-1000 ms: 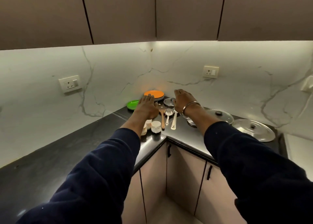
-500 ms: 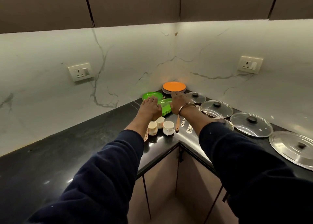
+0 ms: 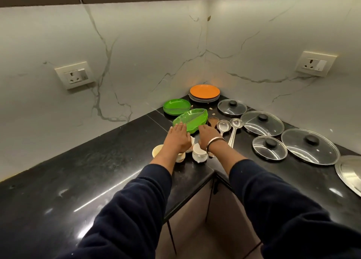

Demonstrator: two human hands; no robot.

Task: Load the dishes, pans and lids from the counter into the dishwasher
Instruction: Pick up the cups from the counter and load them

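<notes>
A stack of green leaf-shaped plates (image 3: 192,119) lies on the black counter (image 3: 97,172) near the corner. My left hand (image 3: 178,136) reaches flat, its fingertips at the stack's near left edge. My right hand (image 3: 208,136), with a metal bangle at the wrist, has its fingers at the stack's near right edge, and whether they grip cannot be told. Behind sit round green plates (image 3: 176,106) and an orange plate on a grey stack (image 3: 204,91). Several small cream cups (image 3: 199,153) stand under my wrists. Several glass lids (image 3: 261,122) and a steel lid (image 3: 349,172) lie at the right.
Two steel ladles (image 3: 233,128) and a wooden spoon (image 3: 213,120) lie between the green plates and the lids. Wall sockets (image 3: 75,76) sit on the marble backsplash at left and right. Cabinet doors (image 3: 197,215) stand below the counter's inner corner.
The view has tilted down and closer to the counter. Both hands have come back from the far plates to the near edge of the leaf-shaped green stack.
</notes>
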